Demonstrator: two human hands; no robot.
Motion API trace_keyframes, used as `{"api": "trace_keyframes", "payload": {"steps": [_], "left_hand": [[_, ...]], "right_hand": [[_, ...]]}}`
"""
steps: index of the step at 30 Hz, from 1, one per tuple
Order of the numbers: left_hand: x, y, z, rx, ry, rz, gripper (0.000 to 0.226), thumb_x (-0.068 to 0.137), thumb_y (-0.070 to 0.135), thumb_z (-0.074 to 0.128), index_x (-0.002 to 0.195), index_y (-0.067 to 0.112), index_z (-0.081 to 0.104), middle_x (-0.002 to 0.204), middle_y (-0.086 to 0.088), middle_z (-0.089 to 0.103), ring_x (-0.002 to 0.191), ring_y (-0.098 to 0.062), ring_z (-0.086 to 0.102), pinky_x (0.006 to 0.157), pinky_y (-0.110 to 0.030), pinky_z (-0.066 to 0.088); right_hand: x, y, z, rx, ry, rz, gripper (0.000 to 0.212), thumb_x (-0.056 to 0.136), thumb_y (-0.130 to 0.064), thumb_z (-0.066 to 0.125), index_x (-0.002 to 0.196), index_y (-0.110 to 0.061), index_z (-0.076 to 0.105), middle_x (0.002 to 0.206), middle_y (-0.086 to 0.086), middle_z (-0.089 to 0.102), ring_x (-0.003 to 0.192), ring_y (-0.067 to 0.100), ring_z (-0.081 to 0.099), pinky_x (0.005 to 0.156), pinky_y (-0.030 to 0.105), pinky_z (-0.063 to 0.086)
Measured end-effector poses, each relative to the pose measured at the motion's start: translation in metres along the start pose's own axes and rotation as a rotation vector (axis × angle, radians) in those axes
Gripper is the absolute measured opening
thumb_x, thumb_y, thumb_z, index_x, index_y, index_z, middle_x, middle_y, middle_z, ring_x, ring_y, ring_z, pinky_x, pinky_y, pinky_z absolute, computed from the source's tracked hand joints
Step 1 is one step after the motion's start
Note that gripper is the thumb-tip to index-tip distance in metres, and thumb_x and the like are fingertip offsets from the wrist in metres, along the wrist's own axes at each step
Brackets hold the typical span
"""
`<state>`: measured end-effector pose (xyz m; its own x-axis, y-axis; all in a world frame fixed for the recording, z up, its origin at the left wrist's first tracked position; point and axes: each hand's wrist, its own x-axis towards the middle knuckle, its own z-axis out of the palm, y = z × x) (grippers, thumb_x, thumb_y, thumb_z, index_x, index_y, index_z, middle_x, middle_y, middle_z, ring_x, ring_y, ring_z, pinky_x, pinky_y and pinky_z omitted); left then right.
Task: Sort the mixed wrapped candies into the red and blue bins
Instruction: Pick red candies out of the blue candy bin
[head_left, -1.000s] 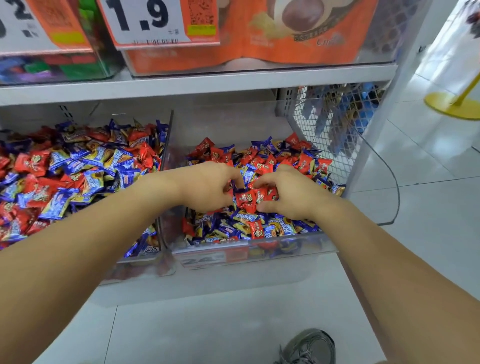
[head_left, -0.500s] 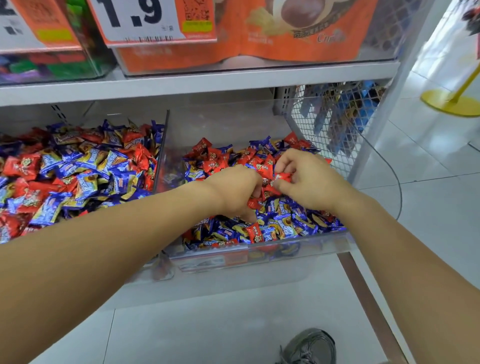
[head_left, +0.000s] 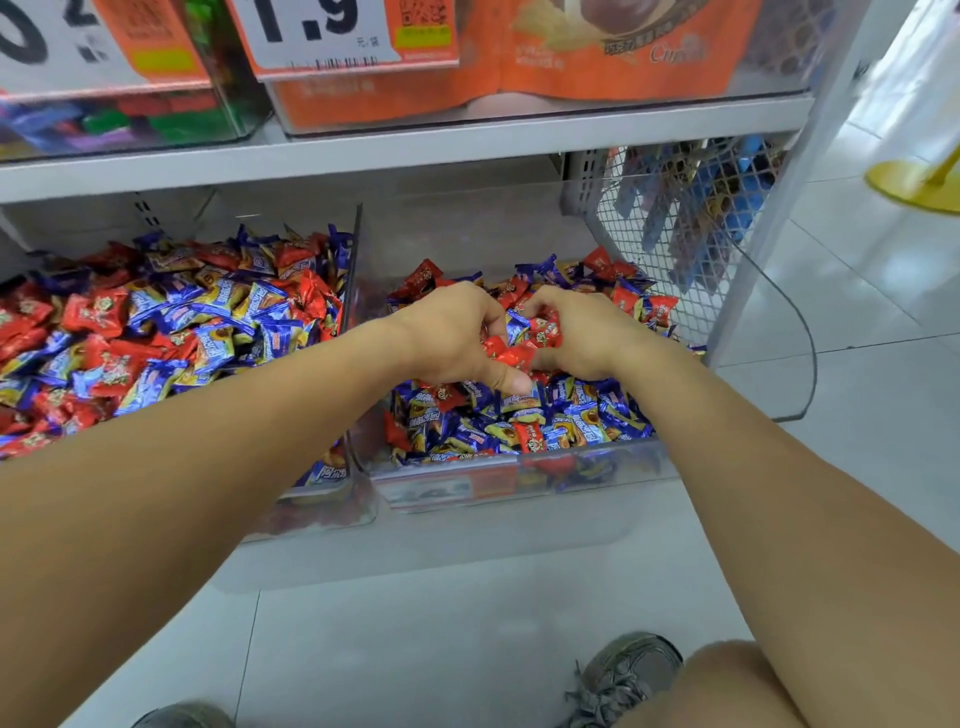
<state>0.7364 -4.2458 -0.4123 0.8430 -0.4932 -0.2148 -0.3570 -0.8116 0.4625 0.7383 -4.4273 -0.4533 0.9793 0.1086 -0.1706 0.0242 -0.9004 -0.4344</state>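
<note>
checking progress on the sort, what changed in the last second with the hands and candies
Both hands worked back through the right clear bin. The left hand and right hand have drawn together again, each gathering red candies in its grip. No candy has left for the left bin; both bins hold the same red and blue mix.

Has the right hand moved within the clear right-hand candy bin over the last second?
Yes. The right hand has gone from near the clear plastic bin's front wall toward its back, deeper into the wrapped candies.
</note>
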Motion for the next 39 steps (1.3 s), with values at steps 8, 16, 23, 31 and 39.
{"api": "trace_keyframes", "payload": {"steps": [8,16,23,31,39], "left_hand": [[0.008,-0.001,0.002,-0.027,0.066,-0.025,0.028,0.092,0.040,0.066,0.105,0.016,0.061,0.071,0.003,0.055,0.059,-0.015,0.052,0.056,-0.027,0.041],[0.044,0.011,0.023,0.123,0.008,-0.033,0.038,0.088,0.039,0.070,0.116,0.014,0.068,0.112,-0.004,0.068,0.101,-0.022,0.062,0.082,-0.030,0.047],[0.048,0.011,0.020,0.232,0.139,0.028,0.026,0.077,0.034,0.082,0.085,0.018,0.064,0.077,0.003,0.060,0.069,-0.019,0.058,0.057,-0.028,0.040],[-0.046,0.009,-0.008,-0.008,0.443,0.137,0.023,0.091,0.040,0.065,0.084,0.021,0.054,0.066,0.004,0.056,0.057,-0.009,0.050,0.055,-0.025,0.036],[-0.138,-0.067,-0.039,-0.177,0.895,-0.085,0.018,0.086,0.031,0.071,0.083,0.024,0.054,0.067,0.010,0.059,0.052,-0.020,0.055,0.057,-0.032,0.046]], "right_hand": [[-0.017,0.009,-0.006,0.026,0.146,-0.034,0.019,0.091,-0.025,0.068,0.098,-0.022,0.051,0.086,0.002,0.058,0.071,0.016,0.047,0.061,0.031,0.031],[-0.033,0.027,-0.017,0.065,0.170,-0.057,0.018,0.089,-0.021,0.070,0.095,-0.023,0.054,0.075,-0.013,0.045,0.059,0.003,0.040,0.052,0.026,0.027],[-0.025,0.021,-0.009,-0.024,0.142,-0.070,0.026,0.084,-0.029,0.079,0.096,-0.020,0.058,0.100,0.001,0.059,0.090,0.018,0.048,0.072,0.031,0.035],[-0.016,0.009,-0.004,-0.059,0.187,-0.028,0.029,0.079,-0.030,0.084,0.091,-0.018,0.061,0.081,-0.004,0.054,0.091,0.021,0.047,0.072,0.031,0.034],[-0.044,-0.087,-0.020,0.559,0.363,-0.206,0.026,0.077,-0.024,0.085,0.082,-0.023,0.060,0.068,-0.006,0.072,0.057,0.008,0.065,0.056,0.024,0.048]]}}
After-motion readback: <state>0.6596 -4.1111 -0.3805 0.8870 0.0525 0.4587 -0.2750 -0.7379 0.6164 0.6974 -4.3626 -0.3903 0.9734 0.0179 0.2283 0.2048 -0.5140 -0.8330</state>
